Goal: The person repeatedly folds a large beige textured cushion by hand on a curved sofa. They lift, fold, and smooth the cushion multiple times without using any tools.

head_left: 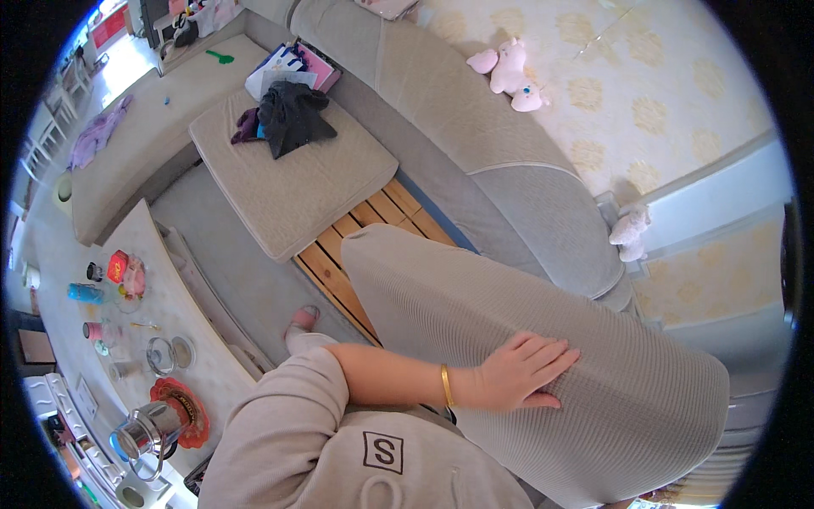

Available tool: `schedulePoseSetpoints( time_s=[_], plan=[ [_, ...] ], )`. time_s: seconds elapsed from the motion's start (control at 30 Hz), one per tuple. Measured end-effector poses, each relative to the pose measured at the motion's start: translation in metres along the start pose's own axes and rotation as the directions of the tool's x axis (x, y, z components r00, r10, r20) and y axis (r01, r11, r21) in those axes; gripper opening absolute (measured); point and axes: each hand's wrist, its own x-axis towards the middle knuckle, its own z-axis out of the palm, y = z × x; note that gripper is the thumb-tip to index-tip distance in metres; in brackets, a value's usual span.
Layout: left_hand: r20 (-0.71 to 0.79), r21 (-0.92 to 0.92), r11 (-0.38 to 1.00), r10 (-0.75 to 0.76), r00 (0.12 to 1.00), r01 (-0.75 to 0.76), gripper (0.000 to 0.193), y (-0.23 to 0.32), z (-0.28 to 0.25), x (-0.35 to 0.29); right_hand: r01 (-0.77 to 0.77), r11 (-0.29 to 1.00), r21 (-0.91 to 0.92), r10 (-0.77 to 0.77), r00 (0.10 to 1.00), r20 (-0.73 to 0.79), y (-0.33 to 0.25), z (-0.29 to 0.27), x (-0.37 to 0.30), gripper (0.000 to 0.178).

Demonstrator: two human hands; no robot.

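A large sofa cushion (475, 293) in a ribbed grey-beige cover is lifted and tilted in front of me, its far end over the bare wooden slats (335, 284) of the sofa frame. Across its upper face lies my left hand (526, 371), palm down and fingers stretched out, with a gold bangle on the wrist. I cannot make out my right hand; the near right part of the cushion hides that side. Beyond the slats, another seat cushion (284, 208) lies flat, with a crumpled dark grey garment (295, 114) on it.
On the left, a long table (191, 318) carries a glass-and-metal kettle (148, 428), an orange-red mat (197, 411), glass dishes and a blue bottle (85, 293). Pink plush toys (509, 68) rest along the sofa back (449, 110). Books (318, 69) stand at the far corner.
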Motion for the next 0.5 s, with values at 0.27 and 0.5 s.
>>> schedulePoseSetpoints(
  time_s=[0.27,0.5],
  plan=[
    [-0.008,0.029,0.999,-0.030,1.000,0.030,0.077,0.003,0.002,0.010,0.039,0.998,0.055,-0.039,0.999,-0.007,0.018,-0.007,-0.006,0.052],
    [-0.023,0.025,0.999,-0.046,0.999,0.047,0.076,0.006,-0.003,0.009,0.039,0.997,0.074,-0.039,0.999,0.001,0.028,-0.007,-0.012,0.052]
  ],
)
